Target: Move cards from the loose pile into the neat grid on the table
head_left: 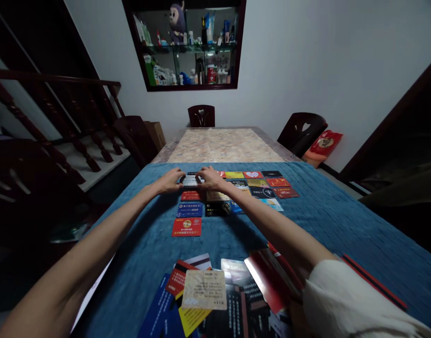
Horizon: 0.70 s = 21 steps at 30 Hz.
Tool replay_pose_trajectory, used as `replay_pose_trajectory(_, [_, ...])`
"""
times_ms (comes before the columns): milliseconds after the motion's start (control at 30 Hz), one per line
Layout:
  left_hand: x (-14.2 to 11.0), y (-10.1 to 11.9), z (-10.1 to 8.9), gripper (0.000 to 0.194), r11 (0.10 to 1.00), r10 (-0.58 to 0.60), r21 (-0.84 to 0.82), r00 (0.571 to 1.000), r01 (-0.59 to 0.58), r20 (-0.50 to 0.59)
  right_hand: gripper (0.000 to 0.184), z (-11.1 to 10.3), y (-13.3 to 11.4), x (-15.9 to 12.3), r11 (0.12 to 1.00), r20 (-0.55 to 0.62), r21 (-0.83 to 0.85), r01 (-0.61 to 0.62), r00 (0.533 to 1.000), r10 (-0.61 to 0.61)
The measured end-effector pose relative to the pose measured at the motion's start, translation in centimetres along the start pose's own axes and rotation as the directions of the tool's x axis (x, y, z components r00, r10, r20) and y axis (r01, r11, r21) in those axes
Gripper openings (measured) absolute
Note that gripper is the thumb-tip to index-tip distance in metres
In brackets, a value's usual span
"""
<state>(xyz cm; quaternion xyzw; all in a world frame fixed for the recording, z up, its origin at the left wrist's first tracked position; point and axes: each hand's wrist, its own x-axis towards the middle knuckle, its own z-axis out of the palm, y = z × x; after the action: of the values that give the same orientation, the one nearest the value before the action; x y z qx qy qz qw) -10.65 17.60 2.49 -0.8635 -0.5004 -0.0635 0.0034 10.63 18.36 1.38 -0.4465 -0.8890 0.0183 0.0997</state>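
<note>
A silver-white card (191,181) lies in the far left part of a grid of cards on a blue cloth. My left hand (172,180) has its curled fingers at the card's left edge. At the opposite edge, my right hand (212,179) grips it with thumb and fingertips. Just nearer me are a red card (191,196), a blue card (189,210) and another red card (186,227), stacked in a column. A black card (217,209) sits to the right of the blue one. My right hand and forearm hide part of the grid's middle.
Loose overlapping cards spread near me, with a beige card (204,289) on top and a yellow card (194,320) below. The blue cloth (328,225) covers the table's near part. Chairs stand around the table, including a right chair (301,131).
</note>
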Motion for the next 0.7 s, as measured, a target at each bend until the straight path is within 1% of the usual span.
replay_pose_trajectory(233, [1.4,-0.3,1.2,0.041,1.0,-0.02,-0.007,0.998,0.021,0.064,0.039,0.9,0.6,0.6,0.999,0.049,-0.013,-0.048,0.998,0.049])
replay_pose_trajectory(400, [1.7,-0.7,2.0,0.042,0.999,-0.033,-0.025,0.997,0.035,0.069,0.04,1.2,0.8,0.6,0.997,0.07,-0.016,-0.075,0.995,0.076])
replay_pose_trajectory(700, [2.1,-0.4,2.8,0.04,0.997,-0.028,-0.076,0.998,0.033,0.063,0.03,0.9,1.0,0.6,0.996,0.122,-0.022,-0.088,0.988,0.09])
